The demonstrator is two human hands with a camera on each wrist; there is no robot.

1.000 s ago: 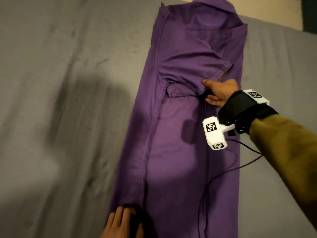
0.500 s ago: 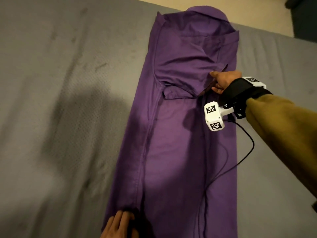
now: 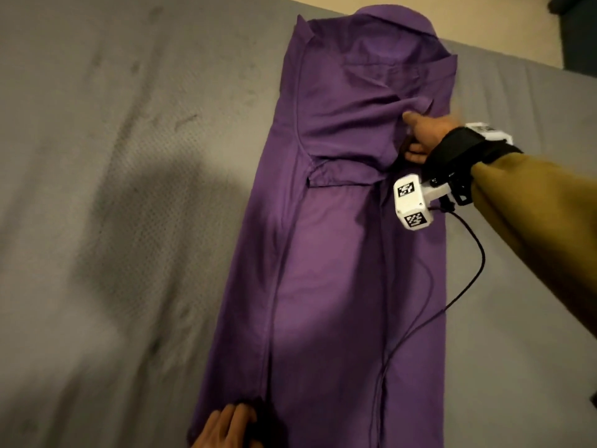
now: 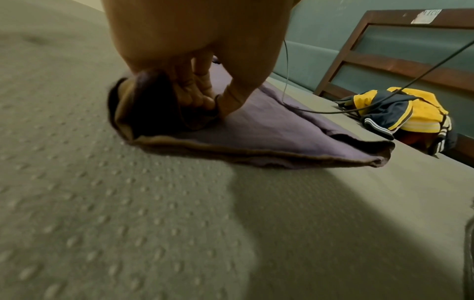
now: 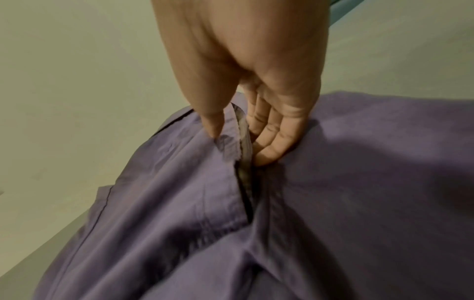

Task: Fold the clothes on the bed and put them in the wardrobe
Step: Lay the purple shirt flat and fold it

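Note:
A purple shirt (image 3: pixel 339 253) lies lengthwise on the grey bed (image 3: pixel 113 189), collar at the far end and its sides folded inward. My right hand (image 3: pixel 416 134) is at the shirt's right side by the folded sleeve. In the right wrist view the thumb lies on top of the sleeve's edge (image 5: pixel 231 146) and the fingers (image 5: pixel 271 142) sit under it, pinching the cloth. My left hand (image 3: pixel 226 425) holds the bottom hem at the near left corner. The left wrist view shows its fingers (image 4: pixel 202 101) curled under the lifted hem (image 4: pixel 143 113) and the thumb on top.
A black cable (image 3: pixel 468 286) from the right wrist camera trails across the shirt's lower half. A yellow and navy garment (image 4: pixel 400 113) lies bunched at the bed's edge beside a dark wooden frame (image 4: pixel 410 67). Bare mattress spreads wide to the left of the shirt.
My right hand has moved up the shirt's right side toward the collar, taking the sleeve edge with it and bunching the cloth there. The left hand has stayed on the hem.

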